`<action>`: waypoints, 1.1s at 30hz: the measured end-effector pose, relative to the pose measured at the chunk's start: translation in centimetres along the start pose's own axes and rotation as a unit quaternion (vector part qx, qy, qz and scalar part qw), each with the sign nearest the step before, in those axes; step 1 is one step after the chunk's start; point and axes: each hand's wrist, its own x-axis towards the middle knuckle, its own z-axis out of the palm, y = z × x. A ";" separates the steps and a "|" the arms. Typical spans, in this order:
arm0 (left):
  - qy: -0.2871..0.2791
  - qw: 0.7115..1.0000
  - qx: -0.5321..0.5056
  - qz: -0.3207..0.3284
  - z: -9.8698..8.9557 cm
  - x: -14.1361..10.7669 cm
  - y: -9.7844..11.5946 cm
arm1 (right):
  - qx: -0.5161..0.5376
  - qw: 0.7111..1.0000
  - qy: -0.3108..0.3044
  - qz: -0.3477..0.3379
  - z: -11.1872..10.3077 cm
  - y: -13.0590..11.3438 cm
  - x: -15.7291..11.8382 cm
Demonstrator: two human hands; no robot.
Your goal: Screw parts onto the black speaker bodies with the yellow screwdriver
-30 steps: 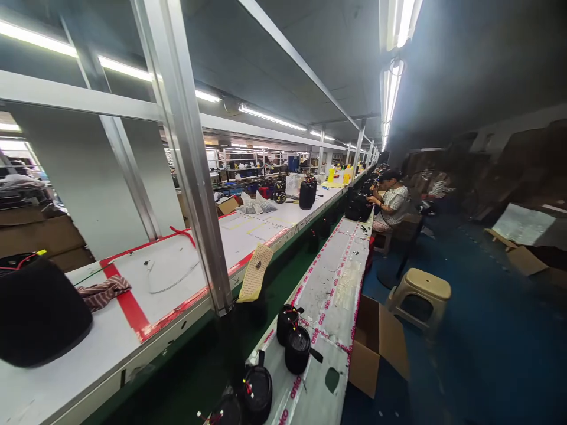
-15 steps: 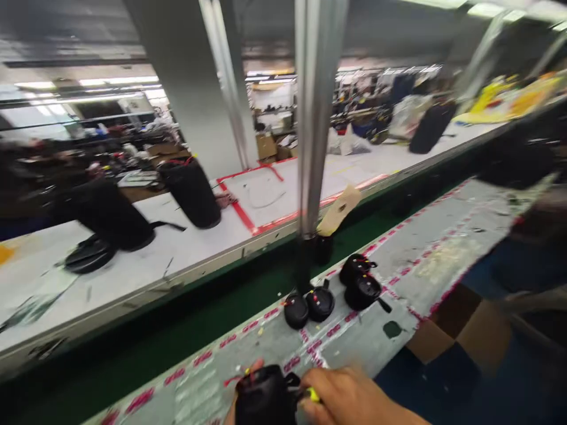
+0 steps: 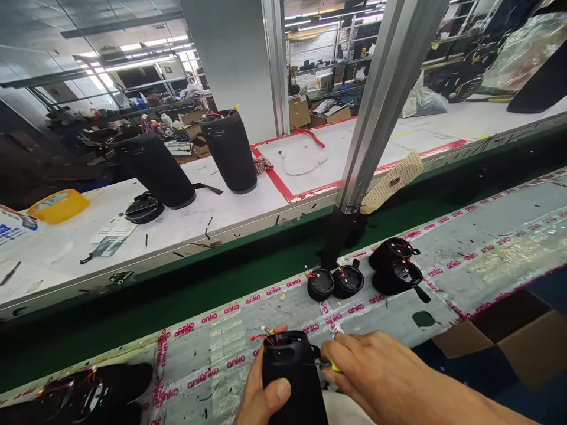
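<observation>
My left hand (image 3: pixel 262 396) is wrapped round a black cloth-covered cylindrical speaker body (image 3: pixel 296 386), thumb across its front. The body is held upright near the bottom of the view, its open top showing red wires with small connectors. Closed at the upper right side of the body, my right hand (image 3: pixel 372 363) grips a small tool with a yellow and black handle (image 3: pixel 330 365). The tool's tip is at the strap loop by the body's rim; I cannot make out its exact kind.
Several black speaker parts (image 3: pixel 348 280) with wires stand on the taped bench (image 3: pixel 261 348). More black parts (image 3: pixel 75 392) lie at bottom left. Beyond a green gap, tall speaker bodies (image 3: pixel 230 150) and a yellow tape roll (image 3: pixel 58 205) are on a white shelf. A metal post (image 3: pixel 381 88) rises between.
The view has swung left and steadied, so more of the white shelf and bench shows. The speaker body appears higher, with both hands still on it and the tool.
</observation>
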 end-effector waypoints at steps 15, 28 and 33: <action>0.009 0.999 0.049 -0.011 0.8 0.2 0.8 | -0.087 0.992 -0.072 -0.048 0.1 0.4 0.5; 0.010 0.989 0.145 0.019 1.0 0.1 1.1 | -0.134 0.978 -0.102 -0.124 -1.8 0.7 1.1; 0.011 0.984 0.175 0.028 0.9 0.3 1.2 | -0.133 0.976 -0.109 -0.132 -1.7 0.7 1.2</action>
